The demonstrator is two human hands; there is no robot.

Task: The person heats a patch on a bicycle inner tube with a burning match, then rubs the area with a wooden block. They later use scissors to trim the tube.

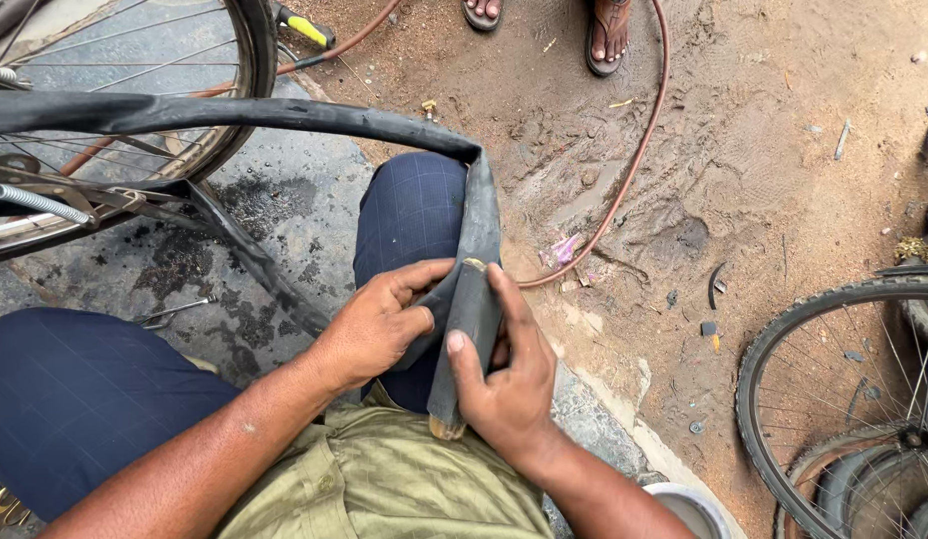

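A black rubber inner tube (pixel 284 115) runs from the bicycle at the left, across my right knee, and folds down over a wooden stick (pixel 447 427). My left hand (pixel 374 324) presses the tube's fold from the left side. My right hand (pixel 504 374) grips the tube-wrapped stick (pixel 471 319), thumb laid along its front. Both hands rest above my lap, between my knees in dark blue trousers.
A bicycle wheel and frame (pixel 134 150) stand at the upper left, and another wheel (pixel 843 399) at the right. An orange hose (pixel 633 150) curves over the dirt. Another person's sandalled feet (pixel 609 35) stand at the top. A small wrench (pixel 174 311) lies on the slab.
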